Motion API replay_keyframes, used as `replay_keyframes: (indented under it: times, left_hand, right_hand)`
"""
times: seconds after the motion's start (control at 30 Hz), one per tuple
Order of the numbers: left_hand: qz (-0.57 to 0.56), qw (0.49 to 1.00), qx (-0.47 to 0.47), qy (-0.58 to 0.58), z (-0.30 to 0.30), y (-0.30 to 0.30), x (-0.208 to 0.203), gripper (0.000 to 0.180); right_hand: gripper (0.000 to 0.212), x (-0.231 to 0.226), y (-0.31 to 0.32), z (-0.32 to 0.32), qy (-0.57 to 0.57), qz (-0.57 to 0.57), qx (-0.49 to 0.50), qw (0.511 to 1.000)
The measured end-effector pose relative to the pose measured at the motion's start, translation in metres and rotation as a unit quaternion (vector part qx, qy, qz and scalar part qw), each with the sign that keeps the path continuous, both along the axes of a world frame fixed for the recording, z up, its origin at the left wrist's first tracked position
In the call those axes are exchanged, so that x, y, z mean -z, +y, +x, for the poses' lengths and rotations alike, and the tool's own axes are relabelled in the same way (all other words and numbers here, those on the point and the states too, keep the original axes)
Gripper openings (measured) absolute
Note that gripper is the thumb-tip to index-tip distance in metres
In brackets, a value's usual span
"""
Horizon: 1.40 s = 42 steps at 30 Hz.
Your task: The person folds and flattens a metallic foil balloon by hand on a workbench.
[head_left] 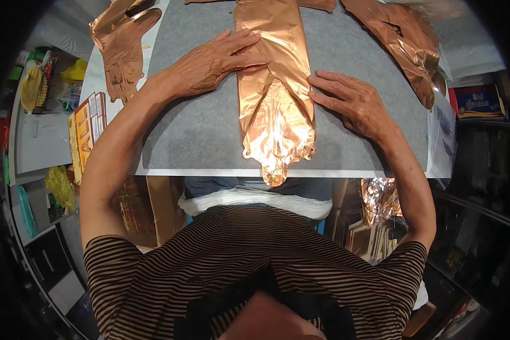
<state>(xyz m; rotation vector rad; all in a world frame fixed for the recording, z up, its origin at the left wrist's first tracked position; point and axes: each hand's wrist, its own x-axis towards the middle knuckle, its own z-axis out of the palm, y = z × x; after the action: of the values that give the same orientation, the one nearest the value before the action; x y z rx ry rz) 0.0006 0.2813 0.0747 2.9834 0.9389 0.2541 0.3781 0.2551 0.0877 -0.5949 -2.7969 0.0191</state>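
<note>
A flat, shiny copper-coloured foil balloon (275,127) lies lengthwise on the grey-covered table, with folded flaps meeting in a V near its near end. Its narrow tab sticks out past the table's front edge. My left hand (218,61) rests on the foil's left side, palm down, fingers stretched over the fold. At the right edge of the foil my right hand (351,102) lies with its fingers extended, the fingertips touching that edge. Neither hand grips anything that I can see.
More flat copper foil balloons lie at the table's far left (124,54) and far right (405,48). A bundle of white strings (255,204) hangs between my body and the table. Crumpled copper foil (379,198) sits below the table at right. Shelves with bags (62,187) stand at left.
</note>
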Motion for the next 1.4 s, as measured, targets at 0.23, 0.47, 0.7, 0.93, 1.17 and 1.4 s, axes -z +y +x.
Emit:
replay_keyframes:
  times: [0.23,0.47,0.7,0.93,1.17,1.4]
  left_hand:
    - [-0.017,1.0,-0.011,-0.02,0.006,-0.006,-0.005,0.078]
    - [-0.03,0.999,-0.015,-0.031,0.005,-0.005,-0.003,0.077]
    - [-0.032,0.999,-0.019,-0.037,0.006,-0.006,-0.003,0.074]
    - [-0.036,0.998,-0.02,-0.039,0.005,-0.004,-0.003,0.071]
    - [-0.043,0.998,-0.019,-0.036,0.006,-0.004,-0.004,0.072]
    - [-0.051,0.997,-0.003,-0.051,0.0,0.001,0.004,0.066]
  right_hand:
    - [0.047,-0.003,0.003,0.015,0.025,0.015,-0.021,0.999]
    - [0.035,-0.011,0.004,0.005,-0.011,0.08,-0.035,0.996]
    - [0.035,-0.006,0.01,-0.002,-0.013,0.1,-0.046,0.994]
    - [0.034,0.005,0.022,-0.019,0.057,0.075,-0.035,0.995]
    - [0.036,0.009,0.038,-0.041,0.075,0.07,-0.044,0.994]
    - [0.021,0.009,0.048,-0.05,0.161,-0.083,0.048,0.982]
